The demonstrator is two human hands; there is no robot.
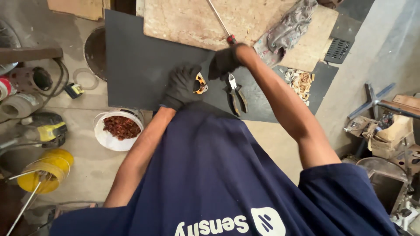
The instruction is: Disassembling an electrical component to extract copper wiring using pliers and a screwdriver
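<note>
1. We are pressing our left hand point(181, 86), gloved in black, onto a small orange and metal part point(201, 83) near the centre of the frame; the fingers are curled over it and covering most of its shape.
2. We are gripping a screwdriver point(222, 23) in our gloved right hand point(225, 61), fingers clenched round its red handle; the shaft is running to the upper edge, where its tip is cut off.
3. The part is lying on a dark board point(140, 65), with pliers point(236, 94) resting just right of it.
4. A white bucket point(105, 137) of reddish-brown bits is sitting at lower left of the board, partly hidden by our arm.
5. A crumpled rag point(288, 28) is lying at upper right.
</note>
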